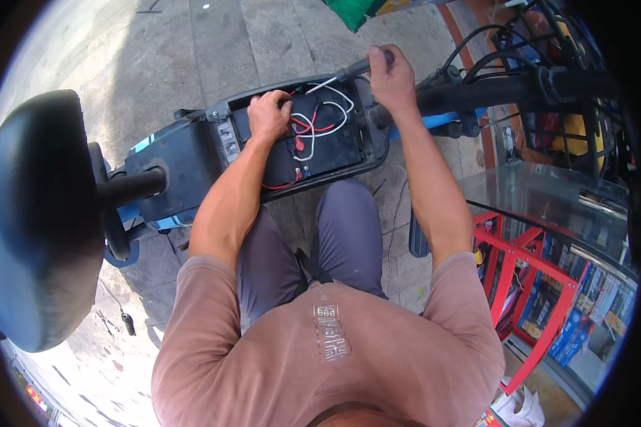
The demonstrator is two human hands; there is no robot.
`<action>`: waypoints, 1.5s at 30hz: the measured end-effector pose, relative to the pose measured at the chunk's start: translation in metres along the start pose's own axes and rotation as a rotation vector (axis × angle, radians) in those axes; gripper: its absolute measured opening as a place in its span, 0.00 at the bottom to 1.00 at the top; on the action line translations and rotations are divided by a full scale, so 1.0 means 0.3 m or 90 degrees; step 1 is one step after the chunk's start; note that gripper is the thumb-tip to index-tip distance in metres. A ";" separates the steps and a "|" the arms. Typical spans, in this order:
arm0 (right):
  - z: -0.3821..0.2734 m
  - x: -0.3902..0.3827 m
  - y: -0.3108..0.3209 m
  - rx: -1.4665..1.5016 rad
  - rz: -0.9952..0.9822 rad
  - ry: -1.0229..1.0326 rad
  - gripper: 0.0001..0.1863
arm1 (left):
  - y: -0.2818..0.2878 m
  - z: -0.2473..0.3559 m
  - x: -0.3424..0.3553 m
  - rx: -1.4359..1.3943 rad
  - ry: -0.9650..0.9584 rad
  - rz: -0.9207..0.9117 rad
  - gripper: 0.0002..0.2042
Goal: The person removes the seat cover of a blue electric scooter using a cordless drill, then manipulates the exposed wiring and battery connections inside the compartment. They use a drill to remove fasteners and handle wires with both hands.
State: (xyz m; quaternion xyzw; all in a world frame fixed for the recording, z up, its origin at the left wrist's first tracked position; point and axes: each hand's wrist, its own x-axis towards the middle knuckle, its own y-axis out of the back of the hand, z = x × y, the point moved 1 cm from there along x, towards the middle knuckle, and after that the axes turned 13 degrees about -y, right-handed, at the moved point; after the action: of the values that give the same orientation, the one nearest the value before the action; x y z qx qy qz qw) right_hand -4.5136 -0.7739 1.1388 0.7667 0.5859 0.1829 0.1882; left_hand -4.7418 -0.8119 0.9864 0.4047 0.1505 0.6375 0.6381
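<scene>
Wires (pixel 319 117) under left hand (pixel 268 114), fingers curled

I am wearing a dusty-pink short-sleeved shirt (pixel 320 356) with a pale printed mark on the chest, and grey-blue trousers (pixel 335 242); my forearms are showing bare.

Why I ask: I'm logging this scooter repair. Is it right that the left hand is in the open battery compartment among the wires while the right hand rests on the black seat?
Not quite. In the head view the right hand grips a dark tool handle above the battery compartment, far from the black seat. The left hand is indeed among the wires.
</scene>
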 end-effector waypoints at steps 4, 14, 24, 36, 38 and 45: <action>0.058 0.003 -0.034 0.145 -0.146 -0.053 0.11 | 0.013 -0.003 0.013 -0.168 0.122 -0.016 0.09; 0.132 -0.043 -0.266 -0.416 -0.300 0.173 0.16 | 0.116 0.100 0.055 -0.351 0.117 -0.031 0.09; -0.034 0.021 -0.247 -0.502 -0.282 0.044 0.14 | 0.120 0.114 0.106 -0.418 0.206 0.049 0.06; -0.064 0.031 -0.272 -0.510 -0.362 -0.091 0.17 | 0.083 0.108 0.097 -0.410 0.233 0.139 0.05; -0.052 0.029 -0.275 -0.495 -0.321 -0.103 0.17 | 0.072 0.118 0.097 -0.409 0.221 0.144 0.04; 0.035 0.071 -0.294 -0.452 -0.214 -0.147 0.18 | 0.077 0.131 0.097 -0.622 0.336 0.182 0.03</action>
State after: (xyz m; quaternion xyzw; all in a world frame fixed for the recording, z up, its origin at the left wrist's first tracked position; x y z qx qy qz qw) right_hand -4.5763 -0.7327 1.0868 0.5635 0.5783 0.2530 0.5329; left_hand -4.7258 -0.8008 1.0370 -0.0935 -0.0636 0.7924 0.5995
